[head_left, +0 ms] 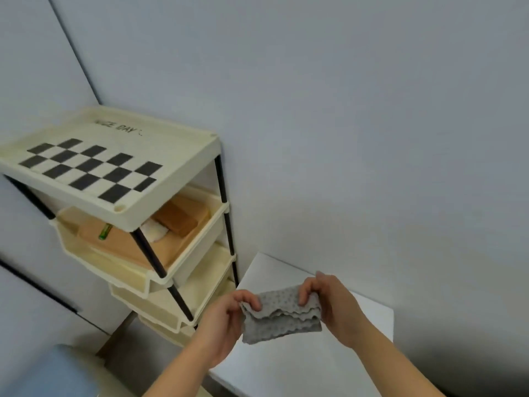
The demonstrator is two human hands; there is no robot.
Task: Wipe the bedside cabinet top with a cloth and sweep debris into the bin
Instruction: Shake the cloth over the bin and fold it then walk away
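Head view. Grey dotted cloth (282, 315): folded in layers, wavy edges, held in air above white cabinet top (300, 359). Left hand (226, 319): fingers pinched on cloth's left end. Right hand (329, 305): fingers curled, gripping cloth's upper right edge. Cream tiered shelf rack (120, 179): just left of cabinet, checkered top tray; cardboard boxes (171, 222) in second tier.

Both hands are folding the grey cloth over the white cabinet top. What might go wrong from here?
No bin shows in this view, so swept debris may land on the floor. The cloth is pinched only at its upper edge by the left hand and right hand, so it could unfold or drop.
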